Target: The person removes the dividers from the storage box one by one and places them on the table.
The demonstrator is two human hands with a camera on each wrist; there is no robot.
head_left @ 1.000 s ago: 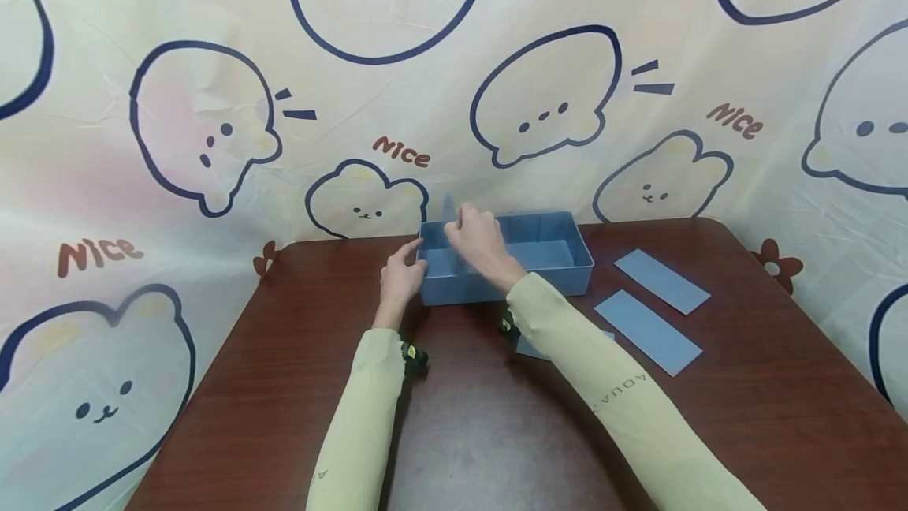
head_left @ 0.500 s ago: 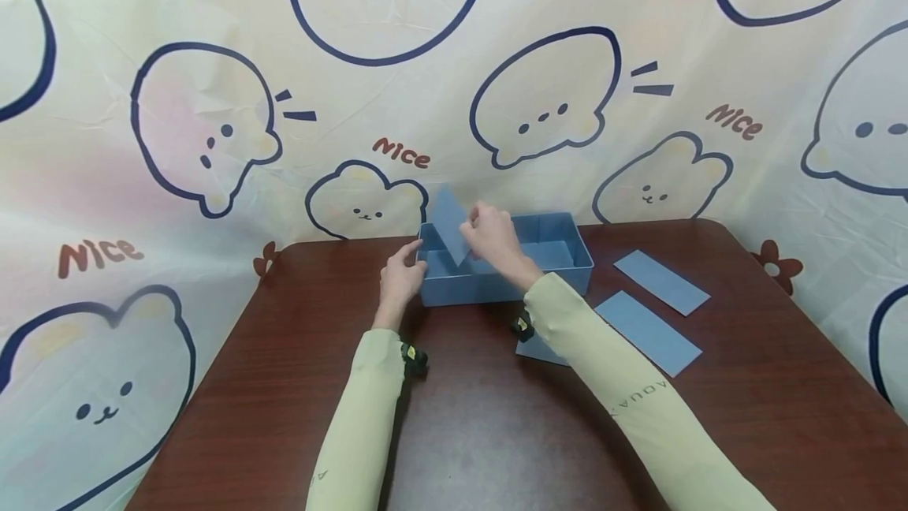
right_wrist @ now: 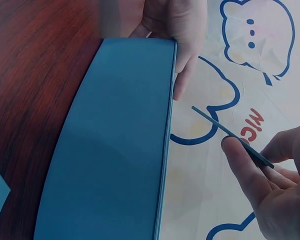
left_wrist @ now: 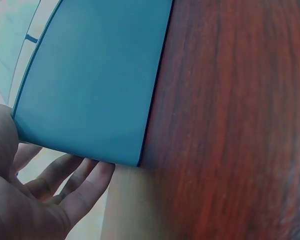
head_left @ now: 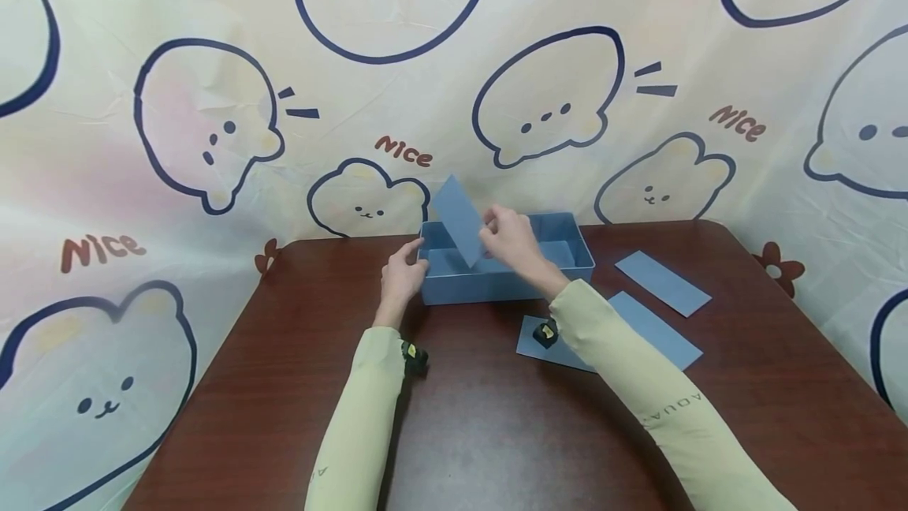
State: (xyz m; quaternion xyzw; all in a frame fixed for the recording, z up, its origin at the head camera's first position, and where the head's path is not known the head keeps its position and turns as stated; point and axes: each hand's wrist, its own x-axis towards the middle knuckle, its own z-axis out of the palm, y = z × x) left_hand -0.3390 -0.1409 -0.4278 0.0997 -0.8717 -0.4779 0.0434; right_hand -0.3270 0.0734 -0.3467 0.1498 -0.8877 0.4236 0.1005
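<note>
A long, open-topped blue box stands at the back of the table. My left hand holds its left end, with fingers against the end wall and thumb at the rim in the left wrist view. My right hand pinches a thin blue rectangular panel between thumb and fingers. The panel slants above the left half of the box, its upper end standing higher than the rim. From the right wrist view, the panel shows nearly edge-on. Part of the box's interior is hidden behind my right hand.
Flat blue panels lie on the brown table to the right: one far right, one nearer, and one partly under my right sleeve. A patterned cloth hangs close behind the table.
My right hand has moved right, lifting the blue panel from low in the box to a raised slant above it. The left hand keeps its place on the box's end.
</note>
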